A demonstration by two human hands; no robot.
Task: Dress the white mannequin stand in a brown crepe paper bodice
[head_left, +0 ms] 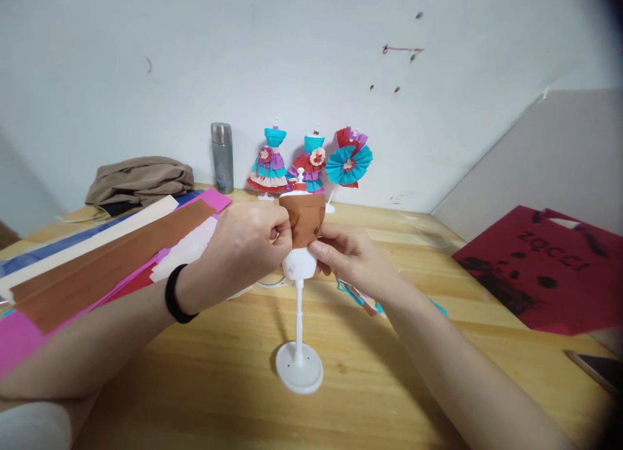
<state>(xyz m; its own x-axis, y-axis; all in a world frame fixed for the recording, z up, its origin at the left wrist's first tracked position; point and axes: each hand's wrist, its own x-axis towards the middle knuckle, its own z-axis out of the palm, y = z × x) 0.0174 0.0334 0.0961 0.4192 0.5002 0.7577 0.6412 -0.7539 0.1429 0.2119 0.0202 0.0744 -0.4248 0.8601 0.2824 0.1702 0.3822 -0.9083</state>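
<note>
A small white mannequin [299,265] stands upright on a thin pole with a round white base, near the middle of the wooden table. Brown paper [304,217] is wrapped around its upper body. My left hand [253,237], with a black band on the wrist, is closed at the left edge of the brown paper, its fingers pinched against it. On the other side, my right hand [343,254] grips the mannequin at its lower right, thumb in front at the paper's lower edge and the other fingers partly hidden behind.
Strips of coloured paper [111,262] lie at the left, below a brown cloth [141,180]. A flask [222,159] and dressed mannequins [275,164] stand by the wall. A red bag [540,275] lies right; paper scraps [360,295] lie behind my right hand.
</note>
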